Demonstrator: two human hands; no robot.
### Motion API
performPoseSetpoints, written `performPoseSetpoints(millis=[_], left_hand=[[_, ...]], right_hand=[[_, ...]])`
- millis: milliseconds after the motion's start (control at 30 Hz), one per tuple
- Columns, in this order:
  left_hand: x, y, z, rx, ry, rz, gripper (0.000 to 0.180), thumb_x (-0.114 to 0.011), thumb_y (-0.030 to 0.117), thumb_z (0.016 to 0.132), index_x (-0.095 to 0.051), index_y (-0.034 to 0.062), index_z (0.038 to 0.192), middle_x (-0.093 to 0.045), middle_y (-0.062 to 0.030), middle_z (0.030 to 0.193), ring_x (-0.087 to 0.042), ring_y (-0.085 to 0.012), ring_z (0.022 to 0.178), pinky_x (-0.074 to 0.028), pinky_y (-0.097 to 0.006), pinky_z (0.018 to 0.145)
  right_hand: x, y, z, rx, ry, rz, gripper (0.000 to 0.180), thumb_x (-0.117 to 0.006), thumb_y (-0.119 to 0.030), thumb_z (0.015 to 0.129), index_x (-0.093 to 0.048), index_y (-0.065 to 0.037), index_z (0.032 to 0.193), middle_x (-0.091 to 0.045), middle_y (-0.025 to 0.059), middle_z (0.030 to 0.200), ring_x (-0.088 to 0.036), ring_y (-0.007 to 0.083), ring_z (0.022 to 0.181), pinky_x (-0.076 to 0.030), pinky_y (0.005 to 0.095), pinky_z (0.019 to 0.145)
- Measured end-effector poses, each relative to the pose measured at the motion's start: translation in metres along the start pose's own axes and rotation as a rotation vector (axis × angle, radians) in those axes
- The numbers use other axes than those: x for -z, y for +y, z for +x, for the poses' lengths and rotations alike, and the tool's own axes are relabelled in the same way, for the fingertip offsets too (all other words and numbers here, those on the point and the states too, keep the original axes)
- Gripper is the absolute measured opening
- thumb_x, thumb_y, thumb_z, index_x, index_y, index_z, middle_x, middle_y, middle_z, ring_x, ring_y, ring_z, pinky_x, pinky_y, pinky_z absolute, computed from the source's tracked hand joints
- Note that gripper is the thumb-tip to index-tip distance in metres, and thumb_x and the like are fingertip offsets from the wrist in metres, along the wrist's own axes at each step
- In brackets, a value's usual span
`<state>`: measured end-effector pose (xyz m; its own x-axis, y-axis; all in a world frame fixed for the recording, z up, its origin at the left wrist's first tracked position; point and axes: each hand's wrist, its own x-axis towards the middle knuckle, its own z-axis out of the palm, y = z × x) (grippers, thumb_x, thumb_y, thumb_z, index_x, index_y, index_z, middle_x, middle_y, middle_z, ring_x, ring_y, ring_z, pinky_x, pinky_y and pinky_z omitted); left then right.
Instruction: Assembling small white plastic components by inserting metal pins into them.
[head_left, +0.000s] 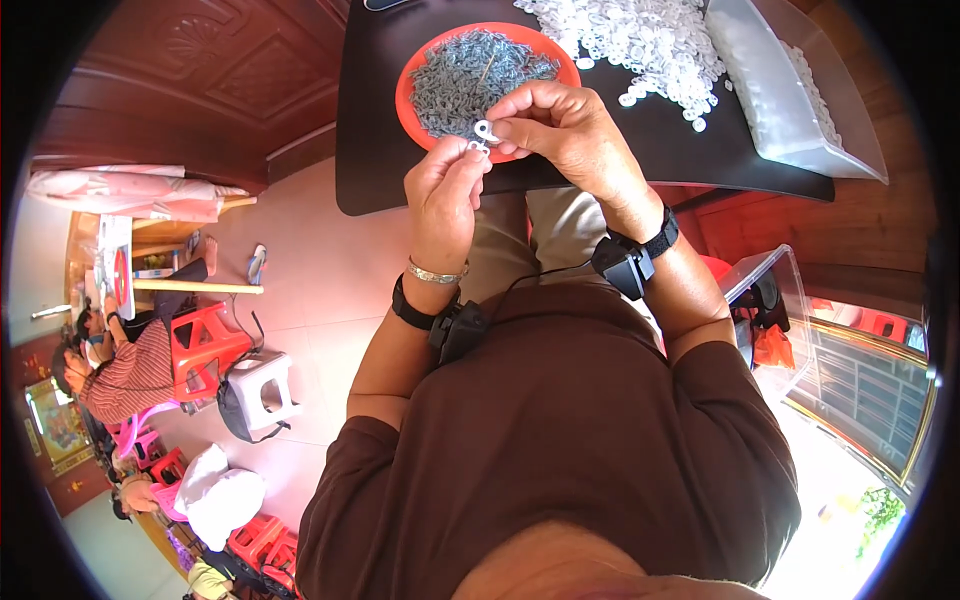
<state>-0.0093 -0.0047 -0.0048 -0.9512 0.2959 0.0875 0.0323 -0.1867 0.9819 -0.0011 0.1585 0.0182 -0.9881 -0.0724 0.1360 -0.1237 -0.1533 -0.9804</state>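
Note:
My left hand (pixel 448 195) is closed in a pinch at the near edge of a red plastic tray (pixel 404 98). Between its fingertips is a small white plastic clip (pixel 479 149) with a rounded opening. Just above it, my right hand (pixel 575 140) pinches another white ring-shaped clip (pixel 484 130) between thumb and forefinger. The two pieces are so close that I cannot tell whether they touch or are joined. Heaped in the tray lie many thin grey metal pins, like small nails (pixel 465 85).
Loose white clips (pixel 640 50) are piled on the dark table (pixel 370 150) at far right, beside a translucent white bin (pixel 765 90) lying open. To the left are a grey stool (pixel 262 390), red stools (pixel 205 345) and a seated person in stripes (pixel 135 370).

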Motion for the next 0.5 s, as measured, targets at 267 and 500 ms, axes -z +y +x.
performPoseSetpoints(millis=[267, 500], left_hand=[[-0.0017, 0.0002, -0.0012, 0.013, -0.014, -0.009, 0.017, -0.051, 0.012, 0.088, -0.056, -0.0006, 0.076, -0.05, -0.0003, 0.065, -0.038, -0.0042, 0.051, -0.028, -0.02, 0.048], [-0.0017, -0.0011, -0.0003, -0.019, -0.02, 0.015, 0.018, -0.051, 0.012, 0.088, -0.058, -0.0025, 0.08, -0.051, -0.0002, 0.066, -0.038, -0.0034, 0.052, -0.028, -0.019, 0.047]], right_hand=[[0.0005, 0.0021, -0.0008, -0.002, 0.003, 0.03, 0.009, -0.061, -0.002, 0.084, -0.063, 0.002, 0.092, -0.063, 0.0044, 0.076, -0.059, 0.0081, 0.07, -0.051, 0.0217, 0.067], [-0.0012, 0.0058, -0.0022, 0.055, -0.052, -0.054, 0.009, -0.062, -0.003, 0.084, -0.064, 0.001, 0.092, -0.065, 0.0034, 0.08, -0.06, 0.0071, 0.075, -0.05, 0.021, 0.069]])
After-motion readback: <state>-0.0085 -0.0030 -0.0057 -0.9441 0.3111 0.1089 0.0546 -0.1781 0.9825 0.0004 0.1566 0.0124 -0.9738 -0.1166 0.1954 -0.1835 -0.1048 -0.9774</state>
